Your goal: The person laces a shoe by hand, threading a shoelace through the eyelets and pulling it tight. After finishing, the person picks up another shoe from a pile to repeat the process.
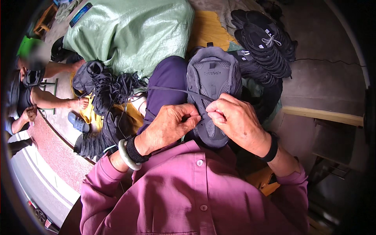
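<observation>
Grey floor, green sack | grey shoe beside knee | right hand pinching lace | left hand: grip unclear

Both forearms enter low: left forearm from lower left, right forearm from lower right. Wrists angle inward. Left hand, mid-frame, thumb and forefinger pinched. Right hand, right of centre, fingers curled, tips together. Hands close, apart.

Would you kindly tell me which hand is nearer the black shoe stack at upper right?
The right hand; the black shoe stack lies ahead and rightward. The left hand is farther, at the left edge of the grey shoe.
</observation>
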Demonstrator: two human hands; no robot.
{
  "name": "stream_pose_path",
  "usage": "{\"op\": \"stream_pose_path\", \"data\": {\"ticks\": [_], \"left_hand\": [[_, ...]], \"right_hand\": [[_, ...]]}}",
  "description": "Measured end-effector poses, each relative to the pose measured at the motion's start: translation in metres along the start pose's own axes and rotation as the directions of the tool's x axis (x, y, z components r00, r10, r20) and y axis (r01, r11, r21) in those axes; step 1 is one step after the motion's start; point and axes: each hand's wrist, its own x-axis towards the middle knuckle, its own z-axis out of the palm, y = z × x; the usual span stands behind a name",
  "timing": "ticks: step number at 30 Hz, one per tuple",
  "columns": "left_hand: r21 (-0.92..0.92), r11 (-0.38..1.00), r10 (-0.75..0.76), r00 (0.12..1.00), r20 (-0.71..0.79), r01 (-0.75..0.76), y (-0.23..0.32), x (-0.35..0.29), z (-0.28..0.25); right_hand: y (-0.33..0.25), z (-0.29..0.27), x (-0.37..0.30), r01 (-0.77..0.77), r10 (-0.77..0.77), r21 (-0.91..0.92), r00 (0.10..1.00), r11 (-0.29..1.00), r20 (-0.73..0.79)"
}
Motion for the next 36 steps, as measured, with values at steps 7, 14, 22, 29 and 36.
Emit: {"op": "stream_pose_path", "data": {"ticks": [7,14,22,29,36], "left_hand": [[-0.019,1.0,0.012,0.998,-0.061,-0.013,-0.007,0.001,0.008],[-0.48,0.777,-0.389,0.91,0.144,0.408,0.008,0.007,0.013],[-0.079,0.993,-0.094,0.991,-0.093,0.086,-0.006,0.008,0.025],[0.641,0.728,0.404,0.908,-0.112,-0.245,0.019,0.001,0.01],[0.702,0.58,0.623,0.78,-0.057,-0.413,0.016,0.0,0.002]], "right_hand": [[0.0,0.003,0.002,-0.038,0.038,0.047,0.999,0.998,-0.009],[0.002,0.011,0.0,-0.096,0.103,0.11,0.993,0.989,-0.06],[0.002,0.007,0.001,-0.024,0.026,0.033,0.998,0.999,-0.06],[-0.003,0.011,-0.004,-0.017,0.021,0.029,0.991,0.999,-0.13],[-0.001,0.013,-0.002,-0.017,0.031,0.098,0.99,0.995,-0.14]]}}
